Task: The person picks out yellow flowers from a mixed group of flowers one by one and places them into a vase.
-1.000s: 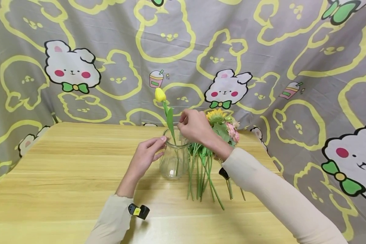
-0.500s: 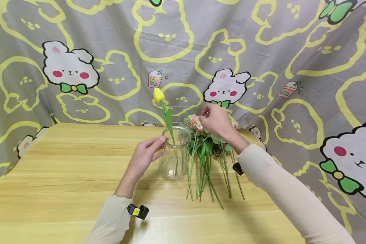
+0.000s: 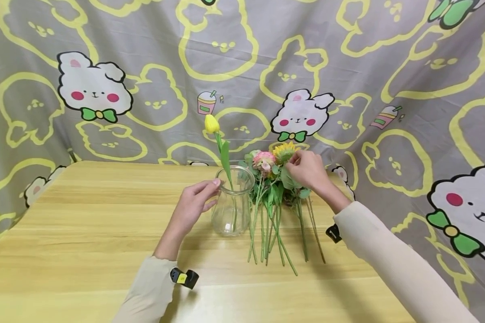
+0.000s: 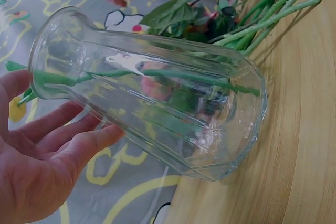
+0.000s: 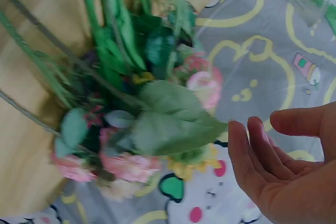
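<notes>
The left hand [image 3: 191, 204] reaches in from the tabletop's [image 3: 105, 233] near edge, fingers relaxed and slightly bent against the neck of one glass vase [image 3: 225, 211] — upright, towards the far edge. The right forearm slants in from the near right corner; its hand [image 3: 307, 170] arches above the flowers, loosely curved, thumb apart, holding nothing, beside a broad leaf [image 5: 173, 119]. One yellow tulip [image 3: 212, 124] stands in the vase. To its right lie one sunflower [image 3: 284, 150] and at least three pink blooms [image 5: 128, 166] — their overlapping stems [image 4: 283, 14] defy counting.
</notes>
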